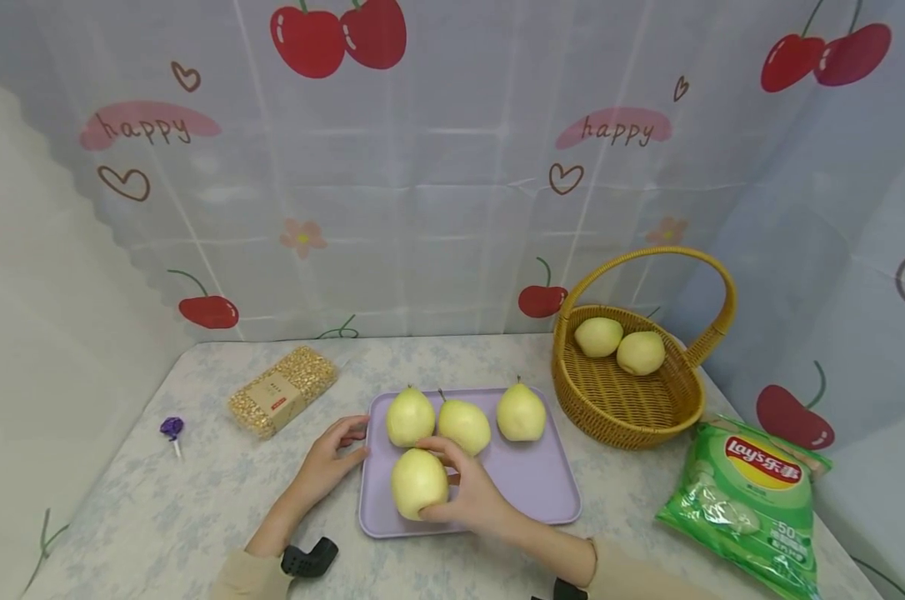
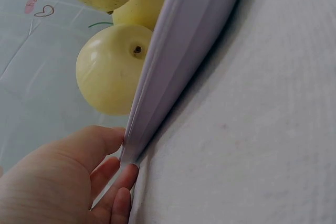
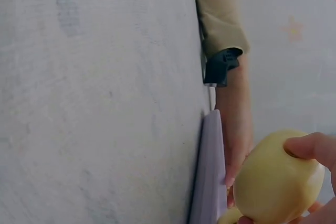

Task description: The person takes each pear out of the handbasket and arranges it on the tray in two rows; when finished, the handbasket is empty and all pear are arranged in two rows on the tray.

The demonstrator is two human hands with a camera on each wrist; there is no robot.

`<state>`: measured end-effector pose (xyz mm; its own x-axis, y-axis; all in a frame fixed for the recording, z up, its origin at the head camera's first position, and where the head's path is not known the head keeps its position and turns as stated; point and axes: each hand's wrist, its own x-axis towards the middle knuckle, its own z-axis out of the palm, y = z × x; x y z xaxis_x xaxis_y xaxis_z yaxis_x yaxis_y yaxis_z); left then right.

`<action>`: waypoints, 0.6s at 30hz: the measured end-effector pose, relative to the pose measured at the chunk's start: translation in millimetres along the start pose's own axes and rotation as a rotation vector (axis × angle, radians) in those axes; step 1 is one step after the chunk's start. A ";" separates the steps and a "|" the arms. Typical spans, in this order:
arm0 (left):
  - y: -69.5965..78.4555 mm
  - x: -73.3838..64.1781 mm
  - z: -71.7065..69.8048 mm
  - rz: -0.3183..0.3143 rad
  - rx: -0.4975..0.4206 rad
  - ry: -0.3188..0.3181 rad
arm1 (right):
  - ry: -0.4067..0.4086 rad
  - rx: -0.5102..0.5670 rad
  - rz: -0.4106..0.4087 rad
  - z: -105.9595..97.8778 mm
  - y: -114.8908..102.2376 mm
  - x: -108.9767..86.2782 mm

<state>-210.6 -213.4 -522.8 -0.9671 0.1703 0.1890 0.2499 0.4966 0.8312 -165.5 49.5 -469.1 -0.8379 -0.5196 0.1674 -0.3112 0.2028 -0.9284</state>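
Observation:
My right hand (image 1: 473, 493) grips a pale yellow-green pear (image 1: 418, 483), thumb and fingers around its side. In the right wrist view this pear (image 3: 278, 178) appears large, the thumb pressing near its top. The pear is over the front left of a lilac tray (image 1: 523, 487); whether it touches the tray cannot be told. My left hand (image 1: 329, 460) touches the tray's left rim, and the left wrist view shows its thumb (image 2: 107, 139) against the edge. Behind the held pear, a left pear (image 1: 410, 418), a middle pear (image 1: 463, 427) and a right pear (image 1: 521, 413) sit in the tray.
A wicker basket (image 1: 628, 421) with two pears (image 1: 619, 346) stands at the back right. In front of it lies a green chip bag (image 1: 752, 500). A pack of kernels (image 1: 283, 392) and a purple lollipop (image 1: 172, 428) lie at left. A printed curtain (image 1: 437, 192) hangs behind.

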 end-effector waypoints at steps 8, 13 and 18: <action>2.3 -0.5 -0.4 -0.034 -0.024 -0.008 | -0.034 0.015 0.051 9.3 5.5 -3.3; 6.7 -1.7 0.6 -0.014 -0.017 0.000 | -0.015 0.009 0.037 11.1 10.0 -1.5; 26.0 -5.2 -3.7 -0.016 -0.022 0.009 | -0.018 -0.010 -0.008 12.9 12.7 2.3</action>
<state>-199.2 -204.5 -500.3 -0.9713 0.1550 0.1803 0.2336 0.4800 0.8456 -165.6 40.2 -484.8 -0.8271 -0.5362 0.1683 -0.3220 0.2068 -0.9239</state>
